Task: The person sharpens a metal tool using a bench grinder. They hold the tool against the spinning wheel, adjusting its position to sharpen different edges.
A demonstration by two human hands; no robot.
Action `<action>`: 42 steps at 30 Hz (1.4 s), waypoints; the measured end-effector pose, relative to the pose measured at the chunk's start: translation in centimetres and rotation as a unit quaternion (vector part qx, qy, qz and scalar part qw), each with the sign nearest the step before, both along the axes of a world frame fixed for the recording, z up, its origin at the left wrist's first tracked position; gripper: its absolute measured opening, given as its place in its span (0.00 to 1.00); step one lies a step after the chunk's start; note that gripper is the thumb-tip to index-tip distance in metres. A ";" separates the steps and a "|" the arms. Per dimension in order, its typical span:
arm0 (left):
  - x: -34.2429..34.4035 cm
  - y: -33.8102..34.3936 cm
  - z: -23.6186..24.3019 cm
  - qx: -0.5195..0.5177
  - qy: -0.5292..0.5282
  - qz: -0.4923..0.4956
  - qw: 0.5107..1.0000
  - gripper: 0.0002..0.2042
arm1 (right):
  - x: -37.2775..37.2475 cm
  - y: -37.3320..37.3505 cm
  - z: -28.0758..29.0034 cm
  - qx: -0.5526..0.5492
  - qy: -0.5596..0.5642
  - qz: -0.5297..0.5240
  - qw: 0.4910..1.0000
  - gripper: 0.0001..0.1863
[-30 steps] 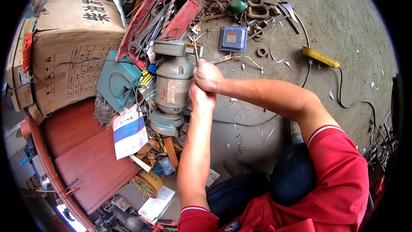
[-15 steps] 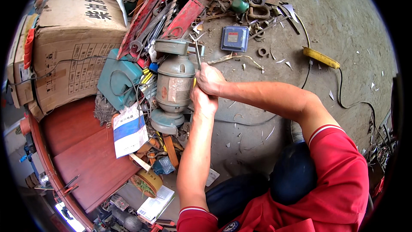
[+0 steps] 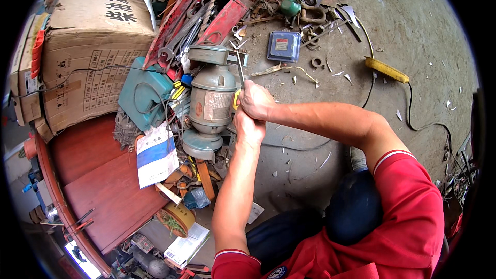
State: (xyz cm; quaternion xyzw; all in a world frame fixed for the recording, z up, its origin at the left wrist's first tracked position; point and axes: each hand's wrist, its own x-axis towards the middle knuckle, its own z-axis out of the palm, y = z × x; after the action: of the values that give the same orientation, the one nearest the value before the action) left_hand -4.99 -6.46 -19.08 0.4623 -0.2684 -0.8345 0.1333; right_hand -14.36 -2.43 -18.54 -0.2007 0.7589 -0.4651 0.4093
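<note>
The right hand and left hand have been drawn slightly back toward the body, and a yellow piece has been more fully exposed beside them; the hold appears to be kept, with only its position adjusted. A slim metal tool, dull grey and straight, is gripped tightly in the right fist and pointed away, beside a dusty, grey-green bench grinder. Whether anything is held by the left hand, pressed just below, cannot be told.
</note>
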 end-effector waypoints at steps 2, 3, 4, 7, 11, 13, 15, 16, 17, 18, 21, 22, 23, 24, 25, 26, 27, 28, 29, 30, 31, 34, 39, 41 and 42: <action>0.0 0.2 0.3 -0.003 -0.009 0.001 1.000 0.19 | 0.0 0.2 0.5 0.004 0.001 -0.002 1.000 0.19; -0.1 0.3 0.5 -0.003 -0.011 0.001 1.000 0.19 | 0.0 0.2 0.5 0.006 0.003 -0.003 1.000 0.20; -0.1 0.4 0.7 -0.004 -0.013 0.001 1.000 0.20 | 0.0 0.3 0.5 0.003 0.002 -0.003 1.000 0.20; -0.3 0.9 1.3 -0.001 -0.019 0.008 1.000 0.20 | -0.1 0.4 0.8 0.001 0.000 0.000 1.000 0.20; -0.1 1.0 1.1 0.002 -0.016 0.012 1.000 0.20 | -0.1 0.6 1.4 0.011 0.000 0.005 1.000 0.20; -0.1 1.2 1.2 0.000 -0.016 0.012 1.000 0.20 | 0.0 0.6 1.3 0.015 0.001 0.004 1.000 0.20; 0.2 1.2 1.0 0.000 -0.014 0.015 1.000 0.20 | 0.1 0.6 1.4 0.021 0.004 0.004 1.000 0.20; 0.3 1.1 0.8 0.000 -0.013 0.016 1.000 0.19 | 0.0 0.6 1.5 0.022 0.001 0.010 1.000 0.20; 0.4 1.1 0.7 0.000 -0.015 0.019 1.000 0.19 | -0.1 0.7 1.6 0.024 -0.002 0.016 1.000 0.20; 0.5 1.1 0.7 0.001 -0.018 0.020 1.000 0.19 | -0.1 0.7 1.7 0.026 -0.005 0.021 0.999 0.20; 0.5 1.2 0.6 0.004 -0.023 0.026 0.999 0.19 | 0.0 0.9 1.8 0.027 -0.003 0.019 0.999 0.19; 0.5 1.3 0.6 0.005 -0.024 0.028 0.999 0.19 | 0.0 0.9 1.7 0.027 -0.001 0.018 0.999 0.19; 0.5 1.3 0.6 0.006 -0.025 0.027 0.999 0.19 | 0.0 0.9 1.7 0.027 0.001 0.017 1.000 0.19; 0.5 1.3 0.6 0.007 -0.025 0.026 0.999 0.18 | 0.1 0.8 1.5 0.026 0.002 0.016 1.000 0.19; 0.5 1.3 0.7 0.008 -0.025 0.025 0.999 0.18 | 0.1 0.8 1.4 0.027 0.001 0.017 0.999 0.19; 0.5 1.3 0.7 0.009 -0.024 0.025 0.999 0.18 | 0.1 0.8 1.3 0.028 -0.001 0.018 0.999 0.19; 0.5 1.4 0.8 0.010 -0.023 0.026 0.999 0.18 | 0.1 0.8 1.5 0.029 -0.002 0.019 0.999 0.19; 0.5 1.4 0.9 0.011 -0.022 0.027 0.999 0.18 | 0.1 0.8 1.7 0.031 -0.005 0.022 0.999 0.19; 0.5 1.5 1.0 0.010 -0.023 0.027 0.999 0.18 | 0.0 0.8 1.8 0.033 -0.008 0.024 0.999 0.19; 0.4 1.6 1.2 0.008 -0.024 0.027 0.999 0.18 | 0.0 0.9 1.8 0.034 -0.011 0.025 0.999 0.19; 0.4 1.7 1.3 0.006 -0.025 0.027 0.999 0.18 | 0.1 0.9 1.7 0.032 -0.008 0.022 0.999 0.19; 0.4 1.8 1.5 0.011 -0.021 0.023 0.999 0.19 | 0.2 1.0 1.7 0.029 -0.001 0.017 0.999 0.20; 0.6 1.8 1.4 0.007 -0.030 0.022 0.999 0.19 | 0.2 1.3 2.1 0.029 -0.010 0.029 0.999 0.20; 0.8 2.1 1.5 0.007 -0.038 0.023 0.999 0.19 | 0.4 1.5 1.8 0.023 0.000 0.028 0.999 0.20; 1.0 2.3 1.7 0.007 -0.040 0.021 0.999 0.20 | 0.6 1.6 1.8 0.020 0.004 0.028 0.999 0.20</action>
State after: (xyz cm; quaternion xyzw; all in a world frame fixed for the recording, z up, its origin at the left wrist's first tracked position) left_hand -4.02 -4.18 -17.35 0.5017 -0.2581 -0.8142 0.1373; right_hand -13.79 -0.81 -16.70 -0.2161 0.7637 -0.4372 0.4229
